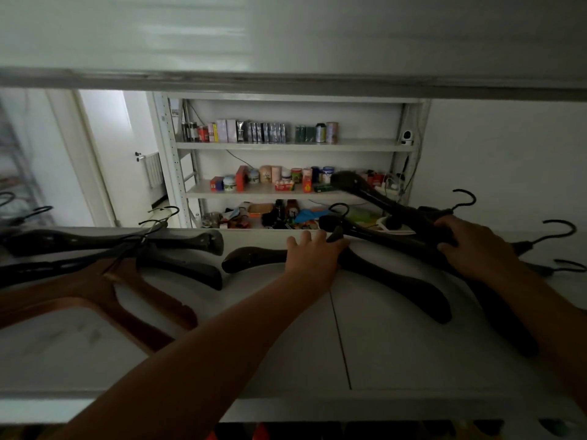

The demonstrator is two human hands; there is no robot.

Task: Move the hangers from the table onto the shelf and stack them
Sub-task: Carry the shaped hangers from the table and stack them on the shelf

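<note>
Several dark wooden hangers lie on the white shelf (381,350) in front of me. My left hand (313,258) rests on the neck of one dark hanger (400,281) that lies flat in the middle, fingers curled around it. My right hand (470,246) grips a second dark hanger (374,198), which is lifted and tilted, its far arm pointing up and left. A stack of dark hangers (127,246) and a reddish-brown hanger (104,300) sits at the left. More hooks (559,230) show at the right.
An upper shelf board (286,81) hangs low over the opening. Behind stands a metal rack (286,146) with boxes, jars and cans. A white door (104,154) is at the back left.
</note>
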